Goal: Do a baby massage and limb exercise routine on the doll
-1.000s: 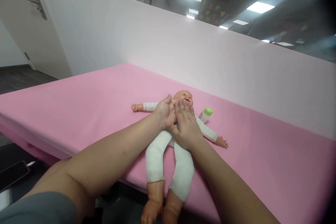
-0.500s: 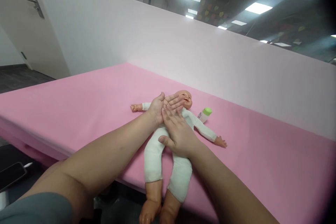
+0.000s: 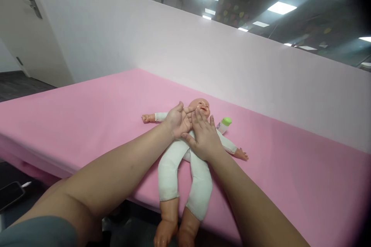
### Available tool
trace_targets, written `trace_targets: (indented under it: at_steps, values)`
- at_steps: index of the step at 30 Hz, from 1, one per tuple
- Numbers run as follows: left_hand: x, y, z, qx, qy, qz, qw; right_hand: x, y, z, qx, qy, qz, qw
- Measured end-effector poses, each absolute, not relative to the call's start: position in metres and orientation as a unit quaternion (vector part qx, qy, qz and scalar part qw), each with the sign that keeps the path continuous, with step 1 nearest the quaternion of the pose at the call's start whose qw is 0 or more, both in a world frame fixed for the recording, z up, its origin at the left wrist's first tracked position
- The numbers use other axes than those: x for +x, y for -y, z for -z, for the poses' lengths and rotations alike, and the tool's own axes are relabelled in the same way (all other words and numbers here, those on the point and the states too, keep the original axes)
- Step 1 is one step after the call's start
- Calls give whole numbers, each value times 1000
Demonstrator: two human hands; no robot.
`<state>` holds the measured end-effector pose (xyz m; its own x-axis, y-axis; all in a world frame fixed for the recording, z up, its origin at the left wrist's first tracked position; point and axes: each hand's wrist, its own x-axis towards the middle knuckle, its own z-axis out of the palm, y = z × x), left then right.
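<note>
- Pink table: very wide, running far left and far right, with much free surface on the left and on the right of the doll; near edge cutting diagonally, from the left side down toward the lower middle.
- White partition wall: standing straight along the far edge of the table, closing that side fully.
- Doll: lying on its back near the middle of the table, close to the near edge. Long axis from far to near, head pointing far, face up; white legs pointing near, bare feet hanging over the near edge. Arms spread out, one to the left, one to the right and nearer.
- Left hand: open, fingers stretched and loose, lying flat on the doll's chest and shoulder, fingertips just beside the chin. Holding nothing.
- Right hand: also open and flat, palm down on the doll's chest, fingertips touching the chin area, thumb side touching the left hand. Grasping nothing.
- Small bottle: white with green cap, lying on the table just right of the doll's shoulder, cap pointing far right, apart from both hands.
</note>
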<state>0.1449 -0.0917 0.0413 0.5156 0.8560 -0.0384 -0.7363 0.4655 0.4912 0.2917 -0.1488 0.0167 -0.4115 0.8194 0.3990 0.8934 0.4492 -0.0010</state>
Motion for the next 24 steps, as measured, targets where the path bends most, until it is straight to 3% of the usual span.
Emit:
trace_targets:
  at_steps: [7,14,24]
  values:
    - [126,73,-40,207,-156,-524,811,283,164,-29,-451,880,38,145]
    - [130,80,-43,228,-154,-507,817,270,176,-27,-360,910,-15,203]
    - [151,101,-46,228,-152,-415,867,280,162,-19,-452,863,53,220]
